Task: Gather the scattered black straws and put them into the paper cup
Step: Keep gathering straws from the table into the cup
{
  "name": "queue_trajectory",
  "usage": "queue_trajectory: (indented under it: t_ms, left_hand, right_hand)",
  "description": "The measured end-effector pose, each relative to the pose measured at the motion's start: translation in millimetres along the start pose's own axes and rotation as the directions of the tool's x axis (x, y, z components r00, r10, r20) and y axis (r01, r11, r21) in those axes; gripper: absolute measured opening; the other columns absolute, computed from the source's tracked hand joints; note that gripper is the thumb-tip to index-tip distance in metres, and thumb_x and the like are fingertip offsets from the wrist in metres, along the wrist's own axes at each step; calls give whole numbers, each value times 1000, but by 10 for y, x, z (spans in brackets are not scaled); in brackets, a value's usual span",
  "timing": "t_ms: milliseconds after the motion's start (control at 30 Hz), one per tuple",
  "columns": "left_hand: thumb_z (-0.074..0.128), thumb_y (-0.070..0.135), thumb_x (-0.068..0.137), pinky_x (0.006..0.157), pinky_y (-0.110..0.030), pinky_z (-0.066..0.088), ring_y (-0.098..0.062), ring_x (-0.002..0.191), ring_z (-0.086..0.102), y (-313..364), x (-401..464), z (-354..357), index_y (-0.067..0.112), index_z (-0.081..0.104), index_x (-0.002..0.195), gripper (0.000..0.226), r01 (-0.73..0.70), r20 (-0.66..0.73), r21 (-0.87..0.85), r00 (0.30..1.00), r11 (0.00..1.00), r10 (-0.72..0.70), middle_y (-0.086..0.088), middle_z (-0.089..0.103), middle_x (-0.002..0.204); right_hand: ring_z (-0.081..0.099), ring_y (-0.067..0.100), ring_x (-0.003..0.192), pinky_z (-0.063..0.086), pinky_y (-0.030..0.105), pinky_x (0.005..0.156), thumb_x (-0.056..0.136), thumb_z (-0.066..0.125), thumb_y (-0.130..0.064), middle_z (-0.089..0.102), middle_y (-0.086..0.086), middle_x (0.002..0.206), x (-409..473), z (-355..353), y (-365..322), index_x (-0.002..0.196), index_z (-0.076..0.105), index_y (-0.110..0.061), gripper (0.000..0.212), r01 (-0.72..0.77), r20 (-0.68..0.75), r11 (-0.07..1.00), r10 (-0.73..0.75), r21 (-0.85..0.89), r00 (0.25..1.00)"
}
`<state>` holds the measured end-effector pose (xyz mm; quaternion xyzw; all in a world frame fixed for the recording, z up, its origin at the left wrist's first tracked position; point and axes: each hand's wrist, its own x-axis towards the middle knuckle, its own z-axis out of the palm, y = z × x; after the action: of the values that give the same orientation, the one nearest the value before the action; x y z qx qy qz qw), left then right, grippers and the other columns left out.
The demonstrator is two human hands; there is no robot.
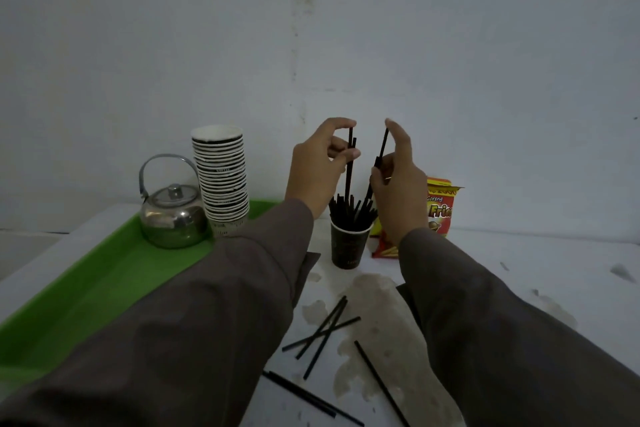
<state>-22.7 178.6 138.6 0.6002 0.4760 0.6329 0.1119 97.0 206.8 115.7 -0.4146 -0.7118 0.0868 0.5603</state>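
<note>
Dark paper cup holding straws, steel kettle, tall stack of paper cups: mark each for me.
Dark paper cup (347,248): head view, front wall below the rim.
Steel kettle (173,218): head view, rounded body on the green tray.
Stack of paper cups (221,180): head view, middle of the stack.
</note>
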Motion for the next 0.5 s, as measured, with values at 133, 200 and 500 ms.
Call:
queue_trajectory:
  t_ms: [133, 200, 500]
  left_hand:
    - [67, 13, 80, 72, -36, 58, -10, 72, 62, -210, -55, 45, 37, 56, 103, 35, 3, 2, 37, 1000, 999, -3, 8, 62, 72]
    - [67, 14, 79, 69, -28, 57, -7, 70, 61, -317, -96, 55, 39, 55, 103, 36, 6, 3, 56, 1000, 998, -6, 10, 61, 72]
    - [68, 16, 80, 73, -33, 57, -12, 73, 63, -587, -286, 78, 34, 56, 103, 32, 32, 149, 230, 987, 973, -67, 4, 64, 75]
  right_hand:
    - [53, 2, 57, 35, 5, 54, 85, 53, -1, 48, -13, 63, -78, 115, 117, 136, 16, -41, 74, -23, 42, 1000, 23, 3, 999]
    - [54, 1, 57, 35, 5, 53, 85, 54, -1, 49, -12, 63, -116, 158, 164, 135, 15, -43, 75, -46, 64, 999, 45, 15, 997]
    - [62, 16, 90, 44, 21, 77, 86, 54, -2, 64, 5, 100, -387, 287, 336, 132, 26, -36, 64, -166, 210, 986, 164, -7, 964]
